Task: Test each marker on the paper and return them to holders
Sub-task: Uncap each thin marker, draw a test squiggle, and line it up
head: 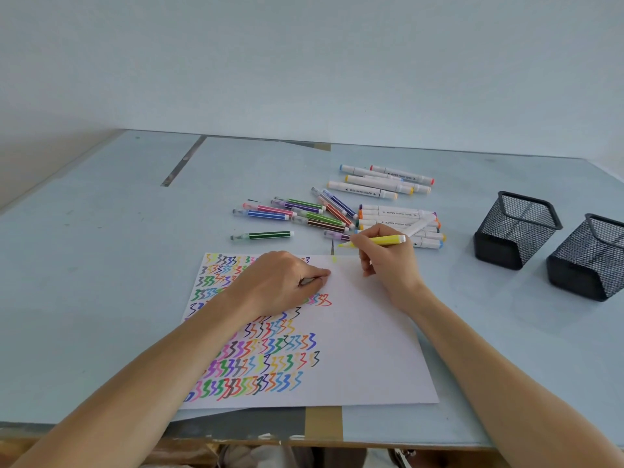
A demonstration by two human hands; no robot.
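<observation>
At the centre of the frame the right hand [385,256] pinches an uncapped yellow marker [378,240], its tip just above the top edge of the white sheet of paper [364,332] covered in coloured squiggles. The left hand [280,282] rests on the paper, fingers curled around a small pale object, probably the cap. Loose markers [337,211] lie behind, and two empty black mesh holders [516,229] stand at the right.

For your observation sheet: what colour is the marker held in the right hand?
Yellow. The marker in the right hand shows best in the head view.
</observation>
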